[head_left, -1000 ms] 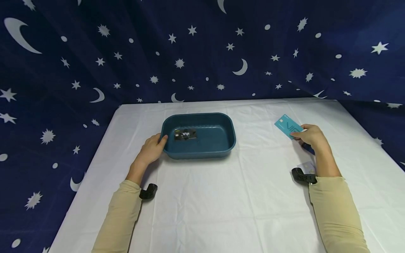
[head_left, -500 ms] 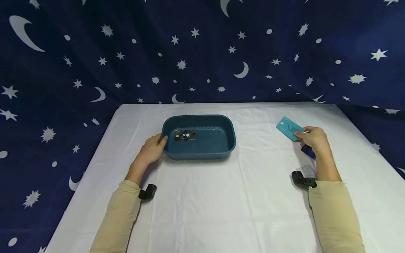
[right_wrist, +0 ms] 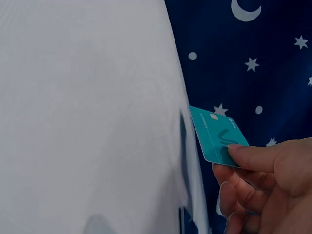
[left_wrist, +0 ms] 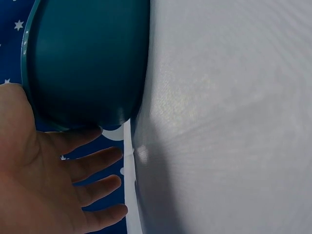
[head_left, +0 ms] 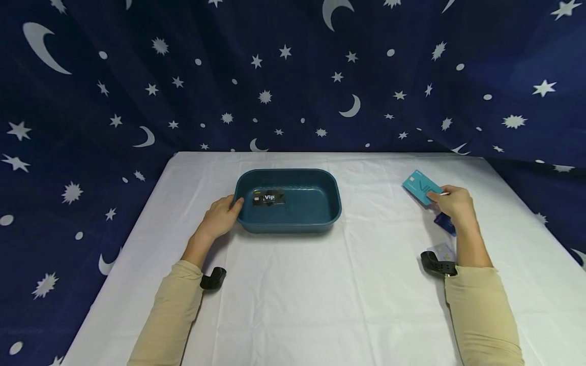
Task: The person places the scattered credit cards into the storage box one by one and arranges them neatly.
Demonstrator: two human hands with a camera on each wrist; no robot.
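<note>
In the head view, my left hand (head_left: 221, 217) is at the near left side of a dark teal plastic basin (head_left: 288, 229), thumb hooked over the rim. The left wrist view has the forefinger against the basin's outer wall (left_wrist: 87, 63), the other fingers spread below. Inside the basin lies a black "Vip" card (head_left: 269, 197). My right hand (head_left: 459, 204) pinches a turquoise bank-style card (head_left: 420, 186) between thumb and fingers, raised above the cloth. The right wrist view shows the card's chip and printed lettering, partly covered by the thumb (right_wrist: 253, 157).
Under the right forearm, a dark blue card (head_left: 445, 223) and a pale card (head_left: 441, 251) lie on the white cloth (head_left: 311, 295), each partly hidden. Behind the table hangs a navy curtain (head_left: 293, 101) with stars and moons. Black wrist cameras sit on both forearms.
The head view has tilted slightly upward, and more of the dark blue card shows beneath the right hand. The right hand keeps the turquoise card nearly in place; the left hand and basin stay put.
</note>
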